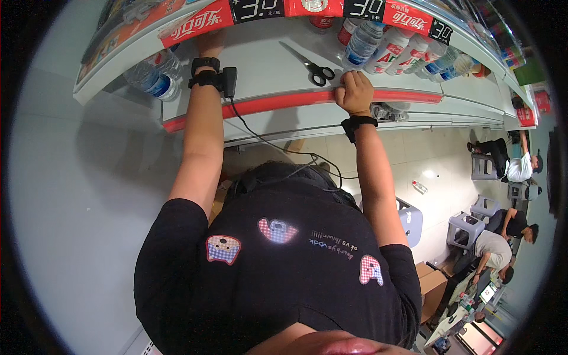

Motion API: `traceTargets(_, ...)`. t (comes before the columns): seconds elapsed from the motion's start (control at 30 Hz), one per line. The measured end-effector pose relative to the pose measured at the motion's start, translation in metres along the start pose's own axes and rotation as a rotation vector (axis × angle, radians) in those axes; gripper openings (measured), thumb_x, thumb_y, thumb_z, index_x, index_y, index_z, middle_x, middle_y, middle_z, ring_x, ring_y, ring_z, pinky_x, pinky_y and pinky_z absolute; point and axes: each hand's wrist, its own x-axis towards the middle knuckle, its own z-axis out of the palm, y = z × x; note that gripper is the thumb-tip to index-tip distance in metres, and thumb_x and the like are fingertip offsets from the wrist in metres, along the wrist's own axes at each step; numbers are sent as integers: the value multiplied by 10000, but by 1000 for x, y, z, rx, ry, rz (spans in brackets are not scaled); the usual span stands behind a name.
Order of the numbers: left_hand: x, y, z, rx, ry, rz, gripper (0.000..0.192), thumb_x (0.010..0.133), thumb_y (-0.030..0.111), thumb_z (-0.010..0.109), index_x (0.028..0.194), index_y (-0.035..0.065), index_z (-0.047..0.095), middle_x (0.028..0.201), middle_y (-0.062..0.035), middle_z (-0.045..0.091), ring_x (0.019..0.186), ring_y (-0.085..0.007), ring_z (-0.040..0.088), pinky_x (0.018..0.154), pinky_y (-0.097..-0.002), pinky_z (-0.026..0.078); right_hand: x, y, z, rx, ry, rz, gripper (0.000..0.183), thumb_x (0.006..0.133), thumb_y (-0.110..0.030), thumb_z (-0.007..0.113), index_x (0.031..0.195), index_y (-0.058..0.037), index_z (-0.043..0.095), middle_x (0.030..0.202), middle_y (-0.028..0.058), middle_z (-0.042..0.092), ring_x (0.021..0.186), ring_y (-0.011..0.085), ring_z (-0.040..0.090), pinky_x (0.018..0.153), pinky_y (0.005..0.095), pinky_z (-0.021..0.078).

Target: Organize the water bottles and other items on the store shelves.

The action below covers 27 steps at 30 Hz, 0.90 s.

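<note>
My left hand (210, 43) reaches under the red price strip onto a white shelf; its fingers are hidden behind the strip, so what it touches does not show. Beside it at the far left stand clear plastic water bottles (156, 82). My right hand (356, 92) rests with curled fingers on the shelf's red front edge (284, 100); whether anything is in it cannot be told. Just left of it lie scissors (320, 73) with black handles, blades pointing away. Beyond the right hand stands a water bottle (363, 44) beside white labelled bottles (390, 52).
An upper shelf with a red price strip (310, 8) overhangs the bottles. A black cable (253, 133) hangs from my left wrist device. Grey stools (465, 230), a cardboard box (430, 288) and several seated people are at the right. A bottle (419, 187) lies on the floor.
</note>
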Motion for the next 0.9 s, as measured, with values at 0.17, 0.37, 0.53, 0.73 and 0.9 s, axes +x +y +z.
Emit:
traceTargets(0.17, 15, 75, -24, -288, -206, 133, 499, 918, 371, 686, 1335, 113, 596, 1288, -130, 660, 1213, -345, 601, 1007, -459, 489, -6, 2, -3, -16, -48, 37, 289, 672, -205, 604, 909, -41, 584, 813, 119, 569, 737, 335, 576, 624, 440, 496)
traceTargets(0.37, 25, 175, 13, -435, -320, 309, 590, 896, 493, 726, 1356, 147, 596, 1378, -111, 613, 1266, -293, 579, 1045, -466, 474, 1, 0, -3, 11, -33, 0, 284, 667, -211, 609, 896, -46, 586, 813, 118, 575, 742, 338, 578, 634, 452, 497)
traceTargets(0.53, 16, 230, 60, -485, -233, 301, 364, 883, 333, 718, 1155, 94, 673, 1149, -108, 697, 1091, -308, 645, 939, -431, 508, 0, -2, 0, 31, -51, 19, 245, 659, -215, 612, 838, -60, 550, 802, 119, 559, 735, 342, 573, 628, 456, 490)
traceTargets(0.73, -4, 227, 122, -484, -272, 140, 322, 897, 357, 667, 1096, 105, 691, 1071, -138, 706, 1008, -331, 661, 893, -454, 506, 3, -5, -4, 47, 11, 12, 120, 682, -152, 560, 759, -70, 519, 728, 108, 535, 676, 329, 544, 595, 437, 459)
traceTargets(0.9, 2, 194, 128, -395, -170, 322, 300, 923, 371, 587, 1003, 103, 695, 1007, -165, 724, 919, -367, 691, 809, -486, 536, 12, -7, -3, 62, -62, -10, 218, 665, -203, 600, 830, -69, 551, 794, 115, 564, 742, 337, 576, 625, 452, 492)
